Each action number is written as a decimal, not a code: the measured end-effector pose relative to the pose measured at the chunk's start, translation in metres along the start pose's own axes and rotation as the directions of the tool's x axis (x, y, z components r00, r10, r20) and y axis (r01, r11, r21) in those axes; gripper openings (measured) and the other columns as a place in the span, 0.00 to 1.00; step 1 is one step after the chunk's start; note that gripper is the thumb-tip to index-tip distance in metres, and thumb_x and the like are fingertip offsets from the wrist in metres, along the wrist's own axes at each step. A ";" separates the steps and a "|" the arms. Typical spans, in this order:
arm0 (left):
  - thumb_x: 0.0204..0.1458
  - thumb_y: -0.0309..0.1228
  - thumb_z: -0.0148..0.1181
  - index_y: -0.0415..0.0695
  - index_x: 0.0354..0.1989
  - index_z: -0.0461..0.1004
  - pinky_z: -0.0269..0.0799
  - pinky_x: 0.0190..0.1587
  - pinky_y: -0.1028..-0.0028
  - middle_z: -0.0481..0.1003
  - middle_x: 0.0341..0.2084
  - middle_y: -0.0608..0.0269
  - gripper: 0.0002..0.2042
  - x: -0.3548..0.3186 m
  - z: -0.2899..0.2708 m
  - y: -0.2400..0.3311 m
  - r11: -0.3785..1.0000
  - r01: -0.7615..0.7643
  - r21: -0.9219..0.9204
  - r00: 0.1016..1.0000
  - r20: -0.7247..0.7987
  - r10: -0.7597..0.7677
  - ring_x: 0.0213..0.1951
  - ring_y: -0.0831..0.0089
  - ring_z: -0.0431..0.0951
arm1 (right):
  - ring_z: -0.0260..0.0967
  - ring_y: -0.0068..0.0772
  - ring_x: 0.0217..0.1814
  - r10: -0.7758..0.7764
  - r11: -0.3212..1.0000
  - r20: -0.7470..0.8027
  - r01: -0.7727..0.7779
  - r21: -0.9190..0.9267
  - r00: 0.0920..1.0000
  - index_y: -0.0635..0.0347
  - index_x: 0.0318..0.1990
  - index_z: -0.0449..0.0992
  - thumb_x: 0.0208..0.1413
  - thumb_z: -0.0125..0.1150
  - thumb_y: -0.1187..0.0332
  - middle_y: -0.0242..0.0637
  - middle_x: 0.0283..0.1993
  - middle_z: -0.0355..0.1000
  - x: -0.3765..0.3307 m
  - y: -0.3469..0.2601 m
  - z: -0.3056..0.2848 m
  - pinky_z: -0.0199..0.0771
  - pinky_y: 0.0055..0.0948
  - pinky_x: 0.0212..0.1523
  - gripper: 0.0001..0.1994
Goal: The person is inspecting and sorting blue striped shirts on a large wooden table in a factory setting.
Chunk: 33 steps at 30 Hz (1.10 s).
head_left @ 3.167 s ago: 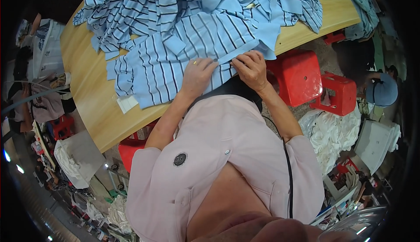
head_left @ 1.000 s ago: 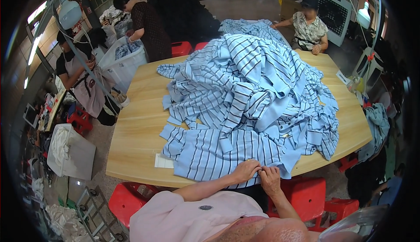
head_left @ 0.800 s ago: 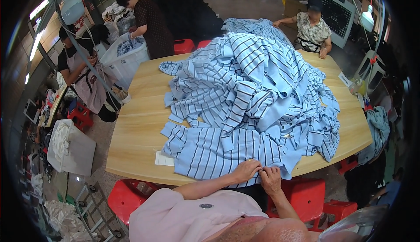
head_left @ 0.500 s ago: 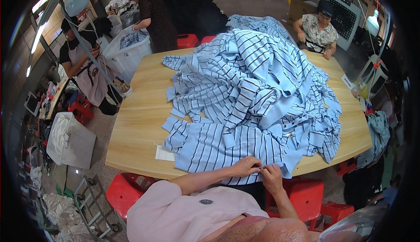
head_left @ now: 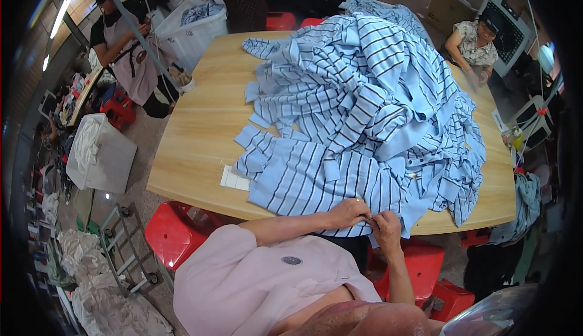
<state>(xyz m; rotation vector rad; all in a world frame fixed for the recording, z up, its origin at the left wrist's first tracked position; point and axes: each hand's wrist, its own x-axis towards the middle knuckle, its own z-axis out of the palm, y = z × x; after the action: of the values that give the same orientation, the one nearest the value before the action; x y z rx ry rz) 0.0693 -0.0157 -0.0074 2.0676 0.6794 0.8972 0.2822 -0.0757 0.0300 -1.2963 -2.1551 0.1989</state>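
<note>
A light-blue knit shirt with dark stripes [head_left: 297,175] lies spread along the near edge of the table, its lower edge hanging over my lap. My left hand [head_left: 350,213] is closed in a pinch at that edge. Right beside it, my right hand [head_left: 387,225] pinches the same spot, fingertips nearly meeting the left's. Whatever small part lies between the fingertips is too small to make out. Behind the shirt rises a large heap of the same striped garments [head_left: 376,87].
The wooden table [head_left: 188,135] bears a white paper card [head_left: 234,178] left of the shirt. Red stools [head_left: 173,233] flank me. A co-worker [head_left: 473,47] sits at the far right; another person [head_left: 130,56] stands at left near a white bin [head_left: 191,32].
The view has tilted and shifted, so the table and heap sit higher in the picture. Both hands stay together at the shirt's edge. The co-worker at right has leaned and moved their hands.
</note>
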 end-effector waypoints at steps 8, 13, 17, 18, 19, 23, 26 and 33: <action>0.58 0.27 0.64 0.42 0.38 0.78 0.76 0.46 0.56 0.80 0.33 0.53 0.04 -0.003 0.010 0.002 0.996 -0.029 0.081 0.999 -0.030 0.032 0.41 0.50 0.80 | 0.72 0.46 0.36 0.174 0.984 -0.083 -0.177 -0.022 0.981 0.60 0.32 0.79 0.52 0.74 0.74 0.38 0.30 0.72 -0.010 -0.012 0.010 0.67 0.44 0.43 0.06; 0.55 0.23 0.63 0.40 0.38 0.76 0.74 0.45 0.55 0.77 0.33 0.53 0.05 -0.005 0.012 0.000 0.946 -0.120 0.302 0.992 0.009 0.123 0.38 0.50 0.79 | 0.72 0.47 0.37 0.227 0.973 -0.094 -0.231 -0.028 0.969 0.59 0.32 0.79 0.51 0.74 0.73 0.39 0.31 0.72 -0.005 -0.010 0.020 0.66 0.46 0.46 0.06; 0.53 0.23 0.62 0.40 0.39 0.76 0.74 0.40 0.58 0.75 0.31 0.54 0.06 -0.005 0.004 0.010 0.916 -0.238 0.324 0.970 0.042 0.238 0.36 0.53 0.78 | 0.73 0.45 0.39 0.245 0.967 -0.110 -0.252 -0.048 0.963 0.57 0.32 0.80 0.50 0.73 0.74 0.38 0.31 0.73 -0.005 -0.016 0.019 0.65 0.45 0.47 0.06; 0.52 0.23 0.61 0.40 0.39 0.76 0.74 0.38 0.59 0.75 0.31 0.55 0.07 -0.006 0.004 0.009 0.903 -0.270 0.335 0.962 0.055 0.267 0.36 0.54 0.78 | 0.74 0.45 0.39 0.251 0.965 -0.114 -0.258 -0.046 0.961 0.57 0.32 0.80 0.49 0.73 0.74 0.37 0.32 0.73 -0.006 -0.015 0.019 0.65 0.45 0.48 0.06; 0.51 0.23 0.62 0.40 0.39 0.76 0.74 0.38 0.59 0.75 0.32 0.56 0.07 -0.004 0.002 0.012 0.904 -0.280 0.322 0.960 0.079 0.269 0.36 0.54 0.78 | 0.74 0.44 0.39 0.248 0.966 -0.123 -0.255 -0.045 0.961 0.57 0.32 0.80 0.49 0.73 0.74 0.37 0.32 0.73 -0.007 -0.015 0.019 0.65 0.45 0.48 0.06; 0.50 0.23 0.62 0.41 0.41 0.77 0.75 0.39 0.60 0.76 0.34 0.56 0.09 -0.001 -0.004 0.008 0.916 -0.307 0.259 0.951 0.124 0.283 0.38 0.55 0.79 | 0.72 0.44 0.39 0.211 0.972 -0.193 -0.226 -0.064 0.958 0.56 0.32 0.76 0.48 0.71 0.75 0.37 0.32 0.70 -0.013 -0.014 0.027 0.64 0.45 0.47 0.07; 0.54 0.25 0.60 0.40 0.47 0.78 0.77 0.45 0.60 0.79 0.42 0.56 0.13 -0.003 -0.012 0.021 0.942 -0.241 0.235 0.967 0.137 0.213 0.45 0.54 0.80 | 0.72 0.45 0.39 0.122 0.987 -0.231 -0.143 -0.075 0.965 0.57 0.33 0.76 0.48 0.73 0.73 0.38 0.34 0.71 -0.016 -0.010 0.021 0.67 0.43 0.43 0.09; 0.53 0.20 0.59 0.41 0.61 0.79 0.75 0.55 0.59 0.78 0.52 0.54 0.24 -0.006 -0.026 0.032 0.894 -0.276 0.353 0.945 0.267 0.187 0.52 0.55 0.79 | 0.77 0.41 0.48 0.095 0.979 -0.250 -0.136 -0.153 0.964 0.56 0.43 0.82 0.51 0.75 0.71 0.35 0.46 0.78 -0.043 -0.011 -0.010 0.73 0.41 0.50 0.12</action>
<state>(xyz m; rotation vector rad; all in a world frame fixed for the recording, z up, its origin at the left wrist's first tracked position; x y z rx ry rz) 0.0506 -0.0266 0.0278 2.6046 0.5203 0.6756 0.2940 -0.1195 0.0245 -1.4624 -1.9234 -0.0940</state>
